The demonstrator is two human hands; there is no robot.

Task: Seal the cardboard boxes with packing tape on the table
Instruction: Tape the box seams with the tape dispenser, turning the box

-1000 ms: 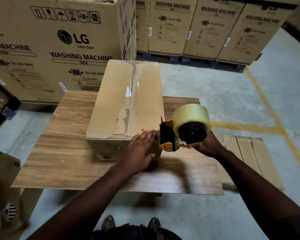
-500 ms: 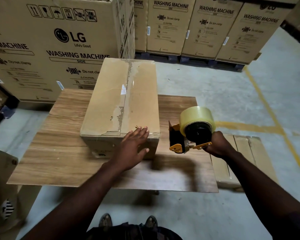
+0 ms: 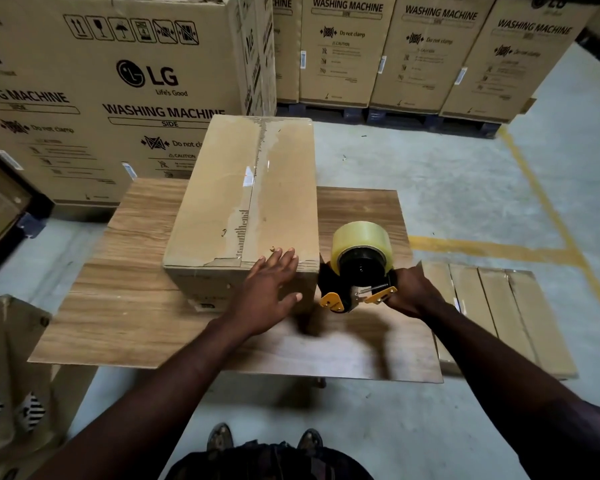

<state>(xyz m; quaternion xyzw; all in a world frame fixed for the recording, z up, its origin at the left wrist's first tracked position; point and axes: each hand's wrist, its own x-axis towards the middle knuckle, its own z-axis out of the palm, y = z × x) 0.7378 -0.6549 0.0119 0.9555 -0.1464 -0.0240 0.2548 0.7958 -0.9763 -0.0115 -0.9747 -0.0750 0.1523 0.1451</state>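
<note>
**While the Tape Dispenser Hung Beside It, a Flat Hand Lay on the Box**

As the brown cardboard box (image 3: 222,202) stood on the wood-grain table top (image 3: 129,323) at the centre of the frame, with its long side running away from the camera, a strip of clear packing tape (image 3: 267,188) lay along its top seam. The left hand (image 3: 267,292), fingers straight and spread, rested flat against the box's near right corner, with its fingertips reaching over the top edge. Just right of that corner, the right hand (image 3: 413,292) was curled round the handle of a black and yellow tape dispenser (image 3: 357,282). The dispenser carried a thick roll of clear tape (image 3: 359,237) and sat close beside the box's right side; whether it touched the box could not be told. Large printed washing-machine cartons (image 3: 118,81) filled the upper left and the top edge of the frame. Flattened cardboard sheets (image 3: 499,306) lay on the grey concrete floor (image 3: 430,168) at the right, below a yellow painted line (image 3: 492,249). Two shoe tips (image 3: 219,436) showed at the bottom centre.
</note>
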